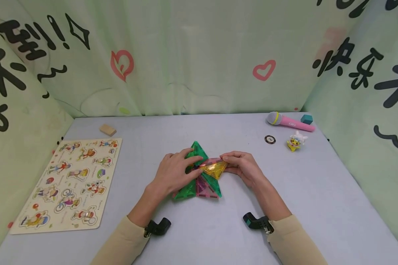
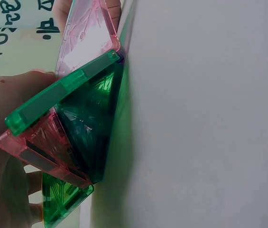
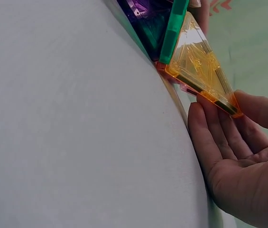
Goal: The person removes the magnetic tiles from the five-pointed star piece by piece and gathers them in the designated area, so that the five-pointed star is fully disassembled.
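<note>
Translucent magnetic tiles in green, pink and yellow stand joined in a pointed cluster [image 1: 212,181] at mid-table. My left hand [image 1: 174,171] grips the cluster from its left side, with thumb and fingers around the tiles. In the left wrist view a green triangular tile [image 2: 88,114] and a pink tile [image 2: 48,147] lean against each other beside that hand. My right hand [image 1: 243,167] pinches the outer corner of a yellow triangular tile [image 3: 198,64] between thumb and fingers. The yellow tile's inner end meets the cluster beside a green edge. Tiles behind the left fingers are partly hidden.
A wooden picture puzzle board [image 1: 69,184] lies on the left, with a wooden block [image 1: 107,130] behind it. At the back right are a pink toy microphone [image 1: 293,122], a teal block [image 1: 306,119], a black-and-white disc [image 1: 270,139] and a small figurine [image 1: 296,141].
</note>
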